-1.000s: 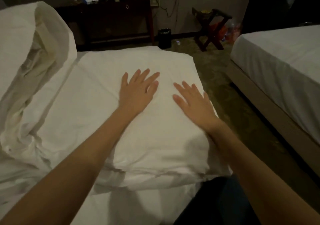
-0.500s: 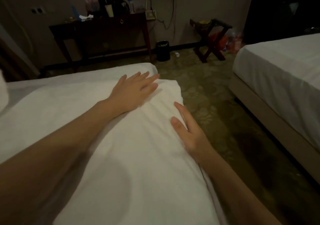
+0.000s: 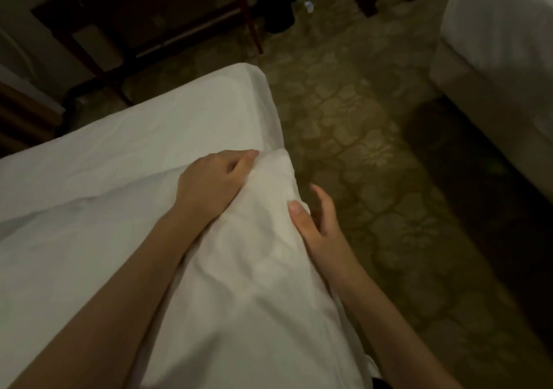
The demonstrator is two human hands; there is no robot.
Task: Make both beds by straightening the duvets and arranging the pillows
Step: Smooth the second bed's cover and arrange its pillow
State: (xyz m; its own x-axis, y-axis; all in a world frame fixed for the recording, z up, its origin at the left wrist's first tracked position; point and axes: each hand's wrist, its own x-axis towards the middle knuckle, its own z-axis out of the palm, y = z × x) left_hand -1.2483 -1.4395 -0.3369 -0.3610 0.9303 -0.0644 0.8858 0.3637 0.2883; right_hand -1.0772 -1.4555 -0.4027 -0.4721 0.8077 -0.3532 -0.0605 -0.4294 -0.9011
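Patterned brown carpet [image 3: 374,149] is separating our near bed [image 3: 134,137] from another on the right [image 3: 493,29]. Our left hand [image 3: 209,185] is bunching the white fabric duvet [image 3: 254,269] at its far corner; our right hand [image 3: 314,221] is gripping its right edge.

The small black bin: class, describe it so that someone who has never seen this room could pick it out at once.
Start at the near bed, whose white cover both hands grip, and look past its far corner across the patterned carpet to the wall. There, just right of the dark wooden desk, stands the small black bin. It is the only round, black, upright thing on the floor.
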